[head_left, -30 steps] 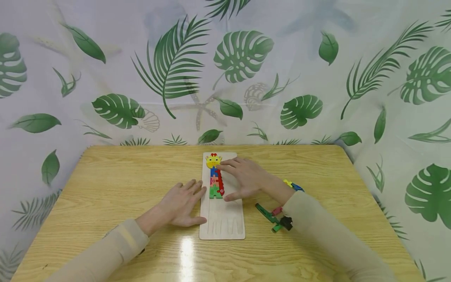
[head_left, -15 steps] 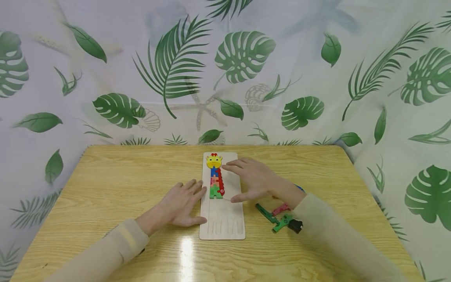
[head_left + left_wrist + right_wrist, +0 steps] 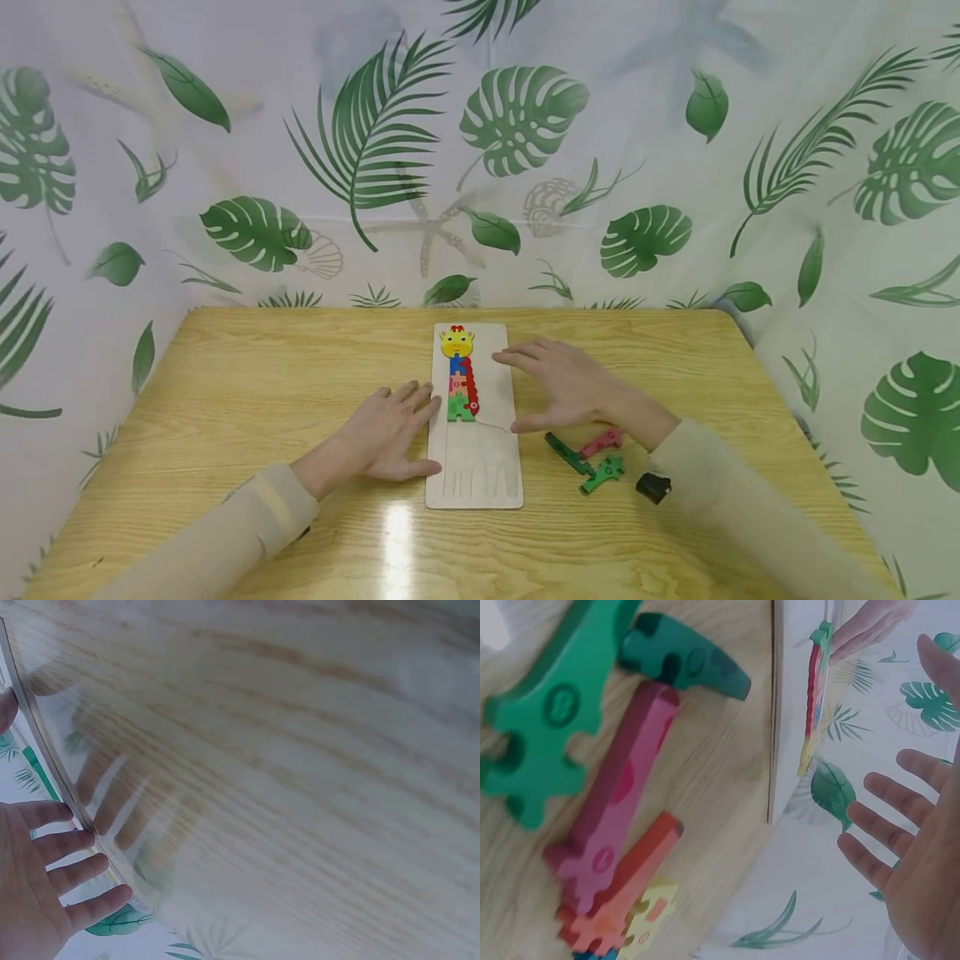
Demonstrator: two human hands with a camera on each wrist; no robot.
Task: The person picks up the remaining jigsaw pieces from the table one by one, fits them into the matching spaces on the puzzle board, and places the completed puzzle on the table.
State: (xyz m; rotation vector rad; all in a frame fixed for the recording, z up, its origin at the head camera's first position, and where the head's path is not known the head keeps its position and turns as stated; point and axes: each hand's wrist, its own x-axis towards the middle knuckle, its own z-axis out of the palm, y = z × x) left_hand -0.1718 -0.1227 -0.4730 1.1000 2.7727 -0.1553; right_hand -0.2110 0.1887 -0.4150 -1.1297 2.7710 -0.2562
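A pale wooden puzzle board lies lengthwise on the table. Near its far end sits a yellow giraffe head piece, with blue, pink and green neck pieces below and a red mane piece alongside. My left hand rests at the board's left edge, fingers straight and spread; in the left wrist view its fingertips touch that edge. My right hand is held just off the board's right side, fingers extended, nothing between them. Carved leg-shaped grooves show at the board's near end.
Right of the board lie loose puzzle pieces: a dark green piece, a pink piece and a green piece. The right wrist view adds an orange piece and a yellow piece. A leaf-print curtain hangs behind the table.
My right hand has moved right, away from the giraffe pieces and off the board, uncovering more of the loose pieces. The left hand has stayed in place.
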